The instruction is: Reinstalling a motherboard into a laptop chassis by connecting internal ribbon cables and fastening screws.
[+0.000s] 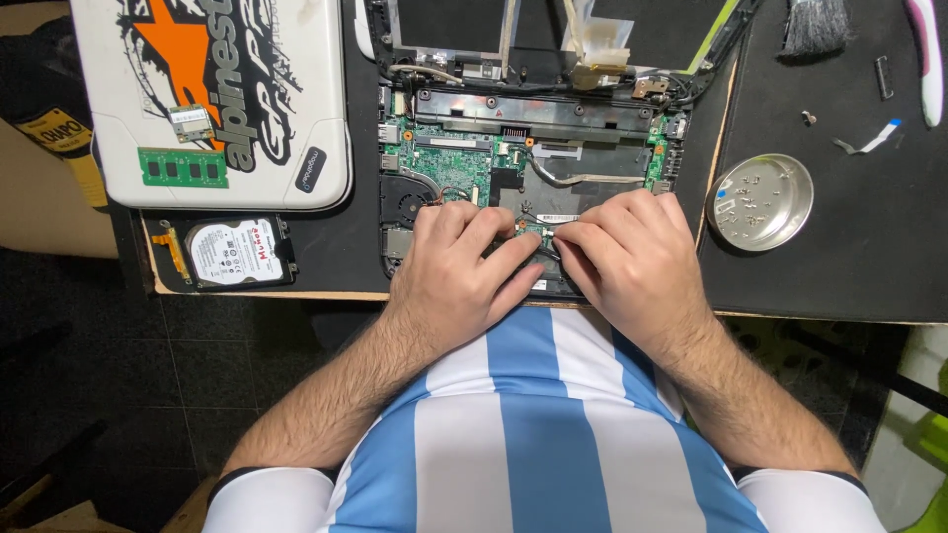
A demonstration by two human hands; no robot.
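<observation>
An opened laptop base (553, 114) lies on the black desk mat, its green circuit board (449, 163) bare. Both my hands rest on its near edge. My left hand (459, 271) lies flat, its fingertips pointing toward a small part and thin wires at the middle of the board. My right hand (632, 252) meets it from the right, fingertips pinching at the same spot. The small part itself is mostly hidden under the fingers, so I cannot tell which hand grips it.
A white laptop lid (212, 94) with stickers lies at the left, with a green memory stick (183, 168) and a small card (192, 121) on it. A hard drive (235, 252) sits below it. A round metal dish (760, 200) of screws, a brush (815, 25) and a ribbon cable (869, 140) lie to the right.
</observation>
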